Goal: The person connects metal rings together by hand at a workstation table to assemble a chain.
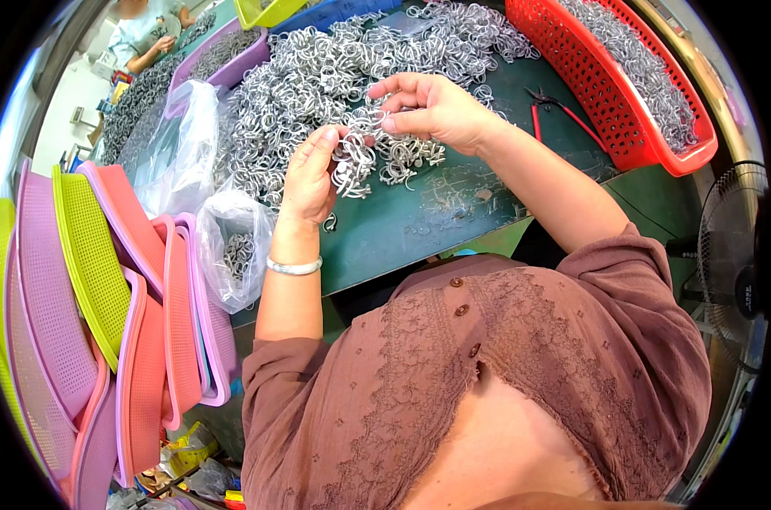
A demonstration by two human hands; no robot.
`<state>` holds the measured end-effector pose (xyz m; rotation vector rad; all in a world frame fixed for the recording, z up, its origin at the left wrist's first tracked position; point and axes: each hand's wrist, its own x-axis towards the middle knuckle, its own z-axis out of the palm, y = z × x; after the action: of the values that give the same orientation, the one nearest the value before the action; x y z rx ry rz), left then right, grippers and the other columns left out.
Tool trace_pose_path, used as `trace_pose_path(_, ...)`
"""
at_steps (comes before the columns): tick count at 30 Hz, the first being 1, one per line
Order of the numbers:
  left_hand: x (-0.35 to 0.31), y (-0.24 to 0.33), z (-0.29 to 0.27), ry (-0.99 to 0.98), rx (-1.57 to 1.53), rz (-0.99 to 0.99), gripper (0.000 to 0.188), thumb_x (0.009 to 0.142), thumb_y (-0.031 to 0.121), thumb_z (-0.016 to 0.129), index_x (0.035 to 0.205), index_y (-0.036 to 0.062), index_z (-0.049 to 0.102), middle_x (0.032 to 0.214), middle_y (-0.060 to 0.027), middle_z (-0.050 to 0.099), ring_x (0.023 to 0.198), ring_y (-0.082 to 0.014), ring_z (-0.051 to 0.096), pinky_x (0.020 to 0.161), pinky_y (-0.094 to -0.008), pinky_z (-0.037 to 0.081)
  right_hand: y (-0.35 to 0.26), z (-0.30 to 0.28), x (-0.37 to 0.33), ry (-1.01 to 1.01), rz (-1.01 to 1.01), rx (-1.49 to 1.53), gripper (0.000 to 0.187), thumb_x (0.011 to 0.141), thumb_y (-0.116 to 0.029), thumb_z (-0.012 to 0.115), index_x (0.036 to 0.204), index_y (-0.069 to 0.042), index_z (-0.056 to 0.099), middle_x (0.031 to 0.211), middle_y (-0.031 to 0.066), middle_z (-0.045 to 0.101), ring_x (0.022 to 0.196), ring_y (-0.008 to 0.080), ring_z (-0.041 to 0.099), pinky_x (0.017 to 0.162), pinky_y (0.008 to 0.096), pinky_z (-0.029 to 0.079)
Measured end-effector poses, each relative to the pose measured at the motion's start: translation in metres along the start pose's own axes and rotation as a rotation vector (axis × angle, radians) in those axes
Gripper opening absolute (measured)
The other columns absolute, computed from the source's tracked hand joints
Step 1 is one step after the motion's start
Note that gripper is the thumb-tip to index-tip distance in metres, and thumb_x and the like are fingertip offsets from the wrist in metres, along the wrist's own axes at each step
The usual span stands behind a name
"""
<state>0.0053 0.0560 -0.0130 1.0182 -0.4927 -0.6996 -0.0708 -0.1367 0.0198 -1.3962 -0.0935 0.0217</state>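
A large heap of small silver metal rings (317, 72), many looking like open hooks, is spread over the green tabletop (453, 204). My left hand (311, 170) is closed at the near edge of this heap, thumb and fingers pinching a bunch of the metal rings (351, 166) that hangs beside the fingertips. Just to the right, my right hand (432, 110) reaches over the heap with its fingers curved and the thumb apart from them. I see nothing clearly held in it. One loose ring (329, 223) lies near my left wrist.
Red-handled pliers (564, 115) lie beside a red basket (572, 76) full of metal pieces at right. Clear plastic bags (232, 212) and stacked coloured baskets (88, 255) stand at left. A fan (730, 263) is at right. Another person (147, 34) sits at the far left.
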Motion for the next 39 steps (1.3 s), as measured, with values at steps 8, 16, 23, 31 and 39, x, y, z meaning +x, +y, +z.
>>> trace_pose_path(8, 0.001, -0.001, -0.004, -0.035, -0.043, -0.107, 0.033, 0.093, 0.026, 0.035, 0.1, -0.0009, 0.052, 0.09, -0.0147, 0.061, 0.076, -0.0167, 0.059, 0.067, -0.0277, 0.048, -0.002, 0.004, 0.0, 0.085, -0.44, -0.571, 0.043, 0.071, -0.006, 0.064, 0.111, -0.005, 0.051, 0.082, 0.0032, 0.059, 0.078, 0.0105, 0.055, 0.07, 0.0252, 0.044)
trace_pose_path(16, -0.005, 0.006, 0.012, -0.164, 0.151, -0.008, 0.034, 0.091, 0.028, 0.041, 0.11, 0.0012, 0.049, 0.098, -0.0094, 0.057, 0.087, -0.0155, 0.055, 0.075, -0.0291, 0.045, -0.012, 0.013, -0.007, 0.138, -0.531, -0.862, 0.042, 0.069, -0.01, 0.063, 0.11, -0.011, 0.052, 0.083, 0.0049, 0.061, 0.079, 0.0209, 0.058, 0.068, 0.0303, 0.046)
trace_pose_path(23, 0.0, 0.0, 0.012, -0.134, 0.218, 0.025, 0.031, 0.09, 0.028, 0.046, 0.105, 0.0023, 0.051, 0.09, -0.0063, 0.057, 0.085, -0.0169, 0.055, 0.075, -0.0303, 0.044, -0.021, 0.017, -0.008, 0.169, -0.712, -1.169, 0.04, 0.068, -0.011, 0.062, 0.107, -0.012, 0.053, 0.078, 0.0035, 0.06, 0.075, 0.023, 0.056, 0.065, 0.0349, 0.046)
trace_pose_path(31, 0.005, 0.005, 0.017, -0.134, 0.033, -0.038, 0.027, 0.089, 0.028, 0.047, 0.089, 0.0024, 0.054, 0.08, -0.0064, 0.057, 0.075, -0.0164, 0.055, 0.071, -0.0285, 0.044, -0.017, 0.015, -0.005, 0.171, -0.973, -1.461, 0.046, 0.065, -0.009, 0.064, 0.11, -0.011, 0.052, 0.08, 0.0014, 0.059, 0.069, 0.0202, 0.053, 0.061, 0.0299, 0.046)
trace_pose_path(39, 0.003, 0.006, 0.019, -0.141, -0.07, -0.029, 0.028, 0.089, 0.028, 0.046, 0.091, 0.0013, 0.054, 0.079, -0.0077, 0.057, 0.073, -0.0183, 0.056, 0.071, -0.0301, 0.045, -0.006, 0.006, 0.0, -0.041, -0.372, -0.361, 0.051, 0.074, -0.003, 0.061, 0.122, -0.004, 0.042, 0.097, 0.0071, 0.058, 0.09, 0.0126, 0.054, 0.078, 0.0268, 0.043)
